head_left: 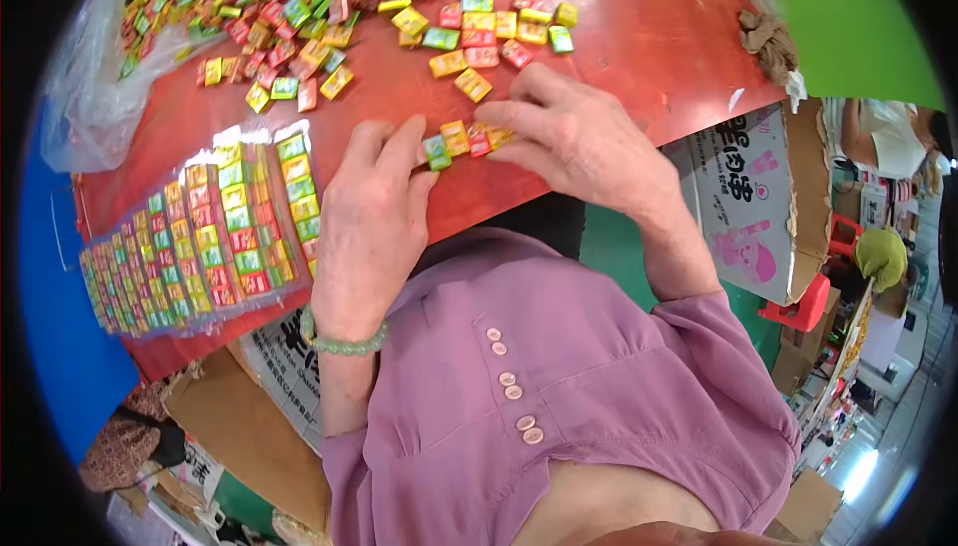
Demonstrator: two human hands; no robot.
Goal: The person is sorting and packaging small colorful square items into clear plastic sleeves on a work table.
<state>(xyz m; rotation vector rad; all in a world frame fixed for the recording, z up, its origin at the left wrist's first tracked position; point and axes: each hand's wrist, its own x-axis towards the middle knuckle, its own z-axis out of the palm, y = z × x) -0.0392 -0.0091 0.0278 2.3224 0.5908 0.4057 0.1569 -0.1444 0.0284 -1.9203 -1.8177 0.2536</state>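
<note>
A short row of small wrapped candies (455,138) in green, yellow and red lies between my hands near the table's front edge. My left hand (371,215), with a green bead bracelet on its wrist, pinches the left end of the row with thumb and forefinger. At the other end, my right hand (597,143) closes its fingers on the yellow and red pieces, partly hiding them. Just beyond my hands are loose candies (479,37), several of them lying close together. To the left, clear trays (235,227) hold candies in neat upright columns.
The red table (639,57) carries a large candy heap (200,7) on a clear plastic bag (90,127) at the far left. A crumpled brown cloth (766,45) lies at the right edge. Cardboard boxes (743,197) and a red stool (801,304) stand below on the right.
</note>
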